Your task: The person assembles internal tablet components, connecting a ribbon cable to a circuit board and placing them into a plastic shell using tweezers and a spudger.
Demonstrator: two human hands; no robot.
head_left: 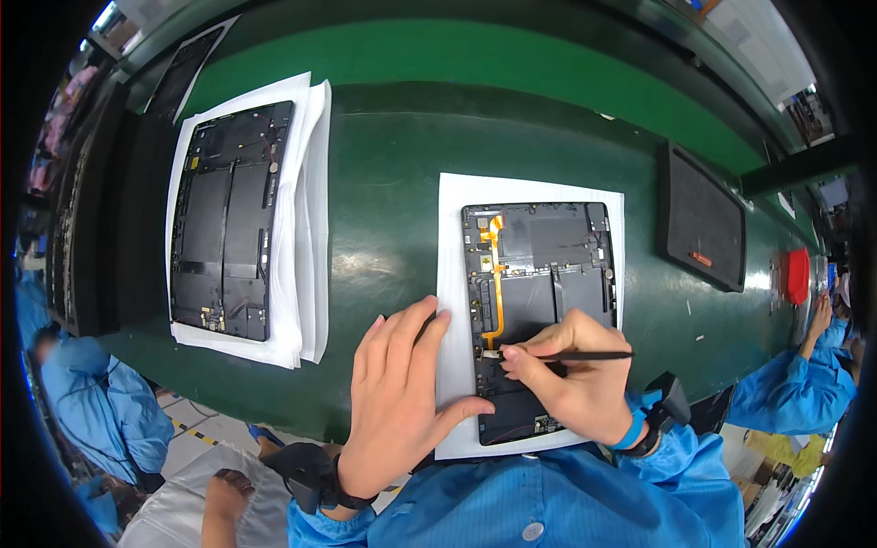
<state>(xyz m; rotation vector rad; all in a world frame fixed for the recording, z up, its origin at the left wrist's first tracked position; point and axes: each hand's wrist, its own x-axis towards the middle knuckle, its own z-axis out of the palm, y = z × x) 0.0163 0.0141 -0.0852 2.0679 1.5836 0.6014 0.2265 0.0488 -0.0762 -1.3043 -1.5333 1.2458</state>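
Observation:
In front of me a black tablet back housing [525,301] lies on white sheets [454,237]. An orange flex cable [498,306] runs down its left side, bending near the top. My right hand [575,379] is closed around a slim black tool [589,355], with its handle pointing right. The tool's tip is at the lower end of the cable, partly hidden by my fingers, so its exact kind is unclear. My left hand [393,393] lies flat with fingers spread beside the housing. Its thumb reaches the housing's left edge.
Another black housing [228,219] rests on stacked white sheets [315,228] to the left. A black tray [699,201] holding a small orange piece [701,258] stands right, near a red container [797,277]. All are on a green bench [393,183]. People in blue sit on both sides.

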